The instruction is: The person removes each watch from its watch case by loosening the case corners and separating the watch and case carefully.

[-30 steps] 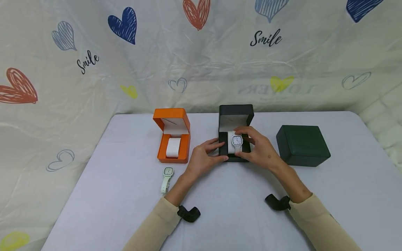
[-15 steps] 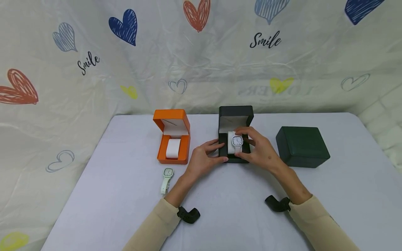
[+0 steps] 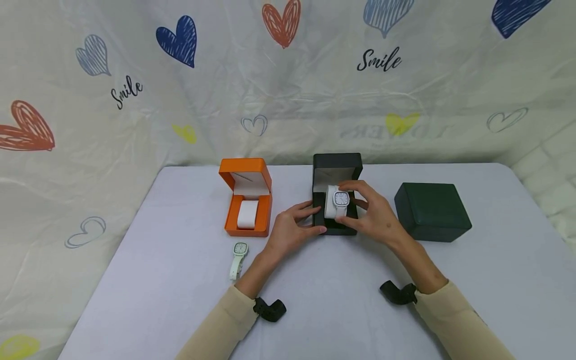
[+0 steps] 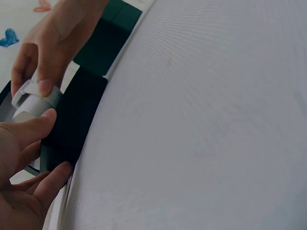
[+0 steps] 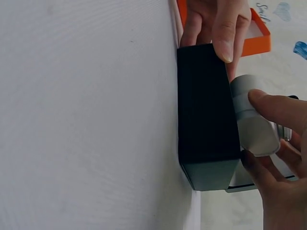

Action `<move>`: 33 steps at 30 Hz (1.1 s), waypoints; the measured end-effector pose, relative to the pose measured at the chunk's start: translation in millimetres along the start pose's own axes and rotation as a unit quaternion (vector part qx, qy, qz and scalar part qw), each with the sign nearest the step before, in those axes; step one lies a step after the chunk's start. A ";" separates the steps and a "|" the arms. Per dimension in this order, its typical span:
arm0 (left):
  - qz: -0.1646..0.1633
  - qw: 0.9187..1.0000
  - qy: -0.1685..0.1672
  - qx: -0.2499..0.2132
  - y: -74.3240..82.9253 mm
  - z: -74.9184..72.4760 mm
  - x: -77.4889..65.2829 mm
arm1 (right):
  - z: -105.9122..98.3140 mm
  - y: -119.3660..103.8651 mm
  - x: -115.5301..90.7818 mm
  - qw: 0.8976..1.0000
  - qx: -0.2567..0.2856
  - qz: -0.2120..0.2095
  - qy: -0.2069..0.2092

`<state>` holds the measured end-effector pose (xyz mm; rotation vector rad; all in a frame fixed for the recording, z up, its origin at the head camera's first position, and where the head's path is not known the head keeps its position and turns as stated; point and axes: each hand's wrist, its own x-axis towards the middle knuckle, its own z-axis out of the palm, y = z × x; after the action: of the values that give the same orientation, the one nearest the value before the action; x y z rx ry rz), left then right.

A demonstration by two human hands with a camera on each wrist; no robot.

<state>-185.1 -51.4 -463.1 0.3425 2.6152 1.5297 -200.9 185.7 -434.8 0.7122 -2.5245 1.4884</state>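
A white wristwatch (image 3: 341, 199) with a square face is wrapped round a white cushion (image 3: 330, 202). My right hand (image 3: 373, 215) pinches the watch and cushion between thumb and fingers, just above the base of the open black watch box (image 3: 337, 165). In the right wrist view the cushion (image 5: 256, 129) stands partly proud of the box wall (image 5: 206, 105). My left hand (image 3: 292, 227) grips the box's left front corner; its thumb (image 4: 41, 125) lies over the rim and other fingers are against the side.
To the left stands an open orange watch box (image 3: 247, 230) holding a white cushion. A pale green watch (image 3: 238, 260) lies in front of it, near the left forearm. A closed dark green box (image 3: 432, 210) stands at right. Behind the table (image 3: 333, 300) hangs a printed curtain.
My right hand has raised the white watch and cushion slightly out of the black box's base. The left hand keeps its place on the box.
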 end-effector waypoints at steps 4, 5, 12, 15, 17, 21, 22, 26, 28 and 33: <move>-0.005 1.000 -0.003 0.003 1.7 1.3 -0.5 | -0.9 -0.4 -2.0 1.000 0.003 0.004 0.006; -0.005 1.000 -0.003 0.005 2.3 1.5 -0.6 | -1.0 -0.5 -2.5 1.000 0.005 0.006 0.007; -0.011 1.000 -0.010 -0.013 4.6 2.9 -2.8 | -1.7 -1.2 -6.2 1.000 0.004 0.014 0.010; -0.012 0.999 -0.013 -0.028 5.5 3.1 -3.9 | -1.9 -2.1 -7.1 1.000 0.004 0.017 0.012; -0.006 0.999 -0.012 -0.031 6.2 2.9 -4.3 | -1.9 -3.0 -7.6 1.000 0.004 0.016 0.014; 0.000 1.000 -0.011 -0.028 8.6 1.5 -5.2 | -1.7 -4.1 -8.9 1.000 0.003 0.013 0.016; 0.000 1.000 -0.010 -0.026 9.4 1.0 -5.4 | -1.8 -3.9 -9.2 1.000 0.003 0.014 0.017; 0.001 1.000 0.000 -0.013 12.7 -0.8 -6.4 | -1.4 -3.7 -10.3 1.000 0.010 0.014 0.020; 0.001 1.000 0.012 -0.007 14.4 -1.3 -6.6 | -1.0 -3.6 -10.6 1.000 0.013 0.017 0.022; 0.022 0.998 0.061 -0.005 21.2 -1.6 -5.8 | -0.3 -5.3 -11.2 0.999 0.020 0.020 0.022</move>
<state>-176.6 -44.1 -444.2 0.3190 2.7068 1.6272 -188.6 187.5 -434.2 0.6321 -2.4984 1.5525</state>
